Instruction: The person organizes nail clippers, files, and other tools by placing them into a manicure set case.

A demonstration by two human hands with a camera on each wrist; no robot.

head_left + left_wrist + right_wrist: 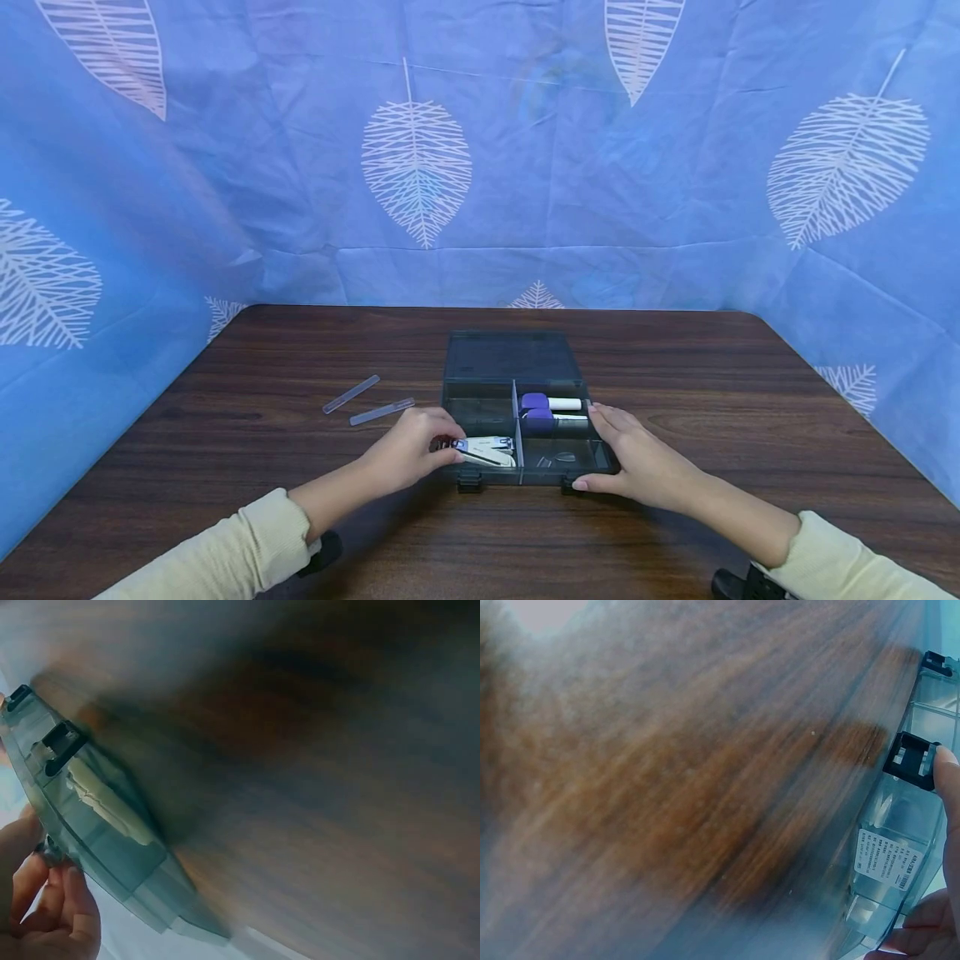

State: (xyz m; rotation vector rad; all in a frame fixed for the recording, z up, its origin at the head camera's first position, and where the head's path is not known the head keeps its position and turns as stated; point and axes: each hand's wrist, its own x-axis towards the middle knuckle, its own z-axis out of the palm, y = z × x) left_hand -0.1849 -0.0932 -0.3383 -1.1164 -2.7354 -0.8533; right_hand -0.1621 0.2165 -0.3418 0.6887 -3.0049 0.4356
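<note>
A smoky translucent box [480, 479] lies open at the table's middle, its lid [510, 358] flat behind it. My left hand [442, 446] pinches the end of a silver nail clipper [487, 451] lying in the front left compartment. My right hand [609, 448] rests against the box's right front corner: fingers straight along the right wall, thumb on the front by a black latch [911, 759]. Two purple-capped pieces [550, 404] lie in the back right compartment. In the left wrist view the clipper [105, 802] shows through the box wall [112, 855], beside my left hand [45, 900].
Two clear flat strips [351, 394] [381, 412] lie on the dark wooden table [675, 367] left of the box. A blue leaf-patterned cloth [480, 167] closes in the back and both sides. A white label [885, 859] is on the box.
</note>
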